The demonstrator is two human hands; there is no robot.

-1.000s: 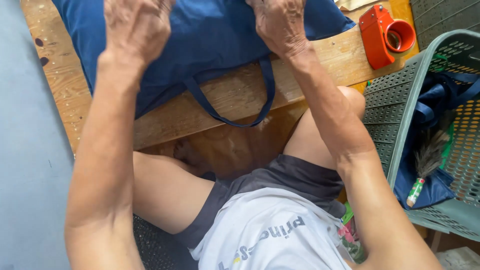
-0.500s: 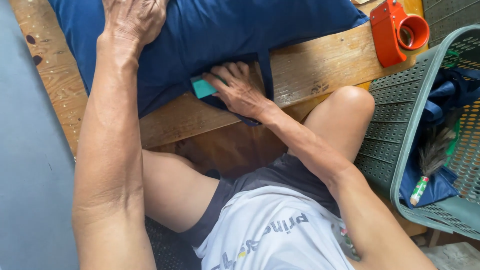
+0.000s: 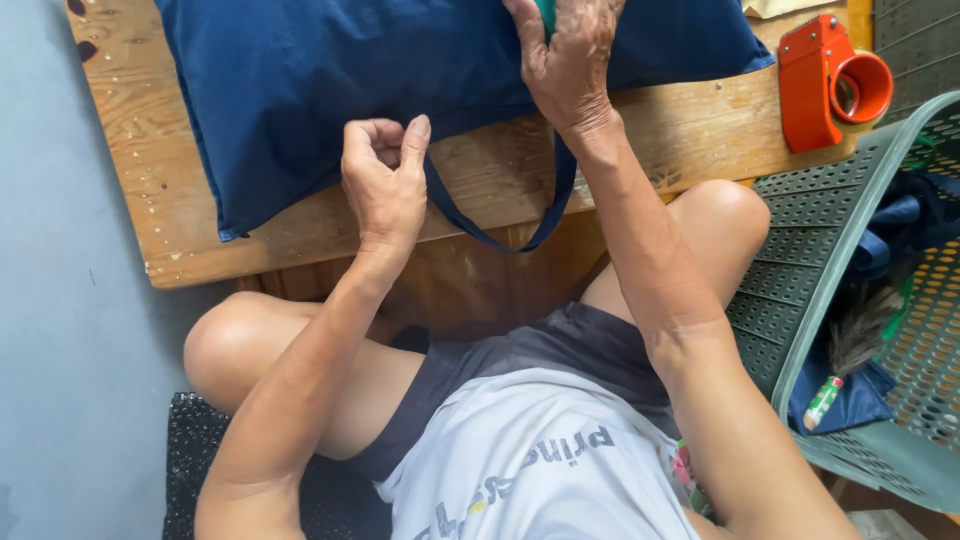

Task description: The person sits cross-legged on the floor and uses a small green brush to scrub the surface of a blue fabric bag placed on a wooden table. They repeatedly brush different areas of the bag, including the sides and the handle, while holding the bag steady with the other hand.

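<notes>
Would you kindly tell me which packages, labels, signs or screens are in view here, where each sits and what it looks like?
No packages, signs or screens show.
Printed lettering on white shirt: bottom centre, grey with small coloured marks.
Small tube with a green and red label: in the grey-green basket at right.

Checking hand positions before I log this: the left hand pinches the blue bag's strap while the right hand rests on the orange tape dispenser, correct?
Not quite. The right hand rests on the blue bag, not on the orange tape dispenser, which sits untouched on the table; the head view shows this. The left hand does pinch the strap.
</notes>
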